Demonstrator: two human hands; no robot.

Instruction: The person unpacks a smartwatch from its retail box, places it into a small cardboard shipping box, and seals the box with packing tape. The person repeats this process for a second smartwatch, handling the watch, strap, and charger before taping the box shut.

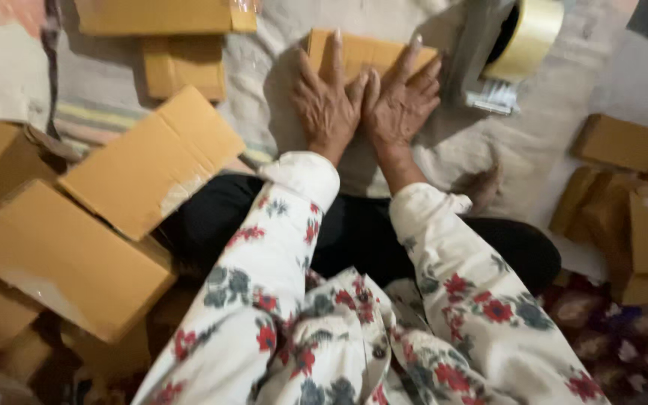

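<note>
Both hands, left hand (pixel 329 105) and right hand (pixel 401 105), press flat with open fingers on a small cardboard box (pixel 358 52) at top centre. A tape dispenser (pixel 515 45) sits upper right, big boxes (pixel 106 217) at left, all on a pale cloth (pixel 556 127).

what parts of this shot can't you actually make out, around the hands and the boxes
- Head view: the small cardboard box is mostly covered by the left hand and right hand; its near edge is hidden.
- Head view: the tape dispenser is cut off by the top edge and blurred.
- Head view: the large boxes at left are blurred; their contents cannot be seen.
</note>
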